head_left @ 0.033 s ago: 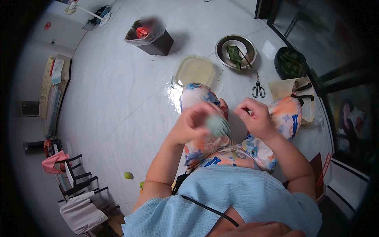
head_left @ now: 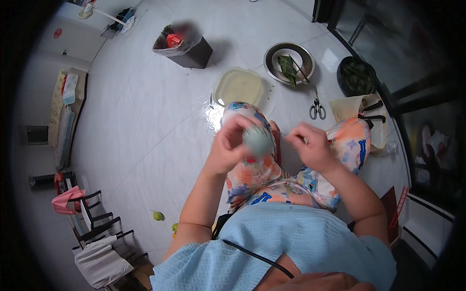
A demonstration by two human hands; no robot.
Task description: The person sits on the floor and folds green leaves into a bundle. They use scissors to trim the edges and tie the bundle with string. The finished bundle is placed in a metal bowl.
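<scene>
Left hand: fingers are closed round a leaf-wrapped bundle, which is clamped from its left side and from below. Right hand: thumb and forefinger are pinched together on a thin string. The string is drawn taut across the short gap to the bundle.

Change: compared with the frame logged at the same instant, no shift of either hand or of the bundle is detected. The grip is taken as steady and the string as held under tension, not being repositioned.

Position: the bundle is held in the air above the person's patterned lap, at chest height.

Orientation: a rounded grey-green face is turned up toward the camera, so the long axis is judged to run roughly along the line of sight. Its far end is hidden by the palm, and the true length cannot be read.

Surroundings, relative to the bundle: scissors are noted up and to the right on the floor. A steel bowl holding a folded green leaf lies further beyond, and a pale round tub lies straight beyond
</scene>
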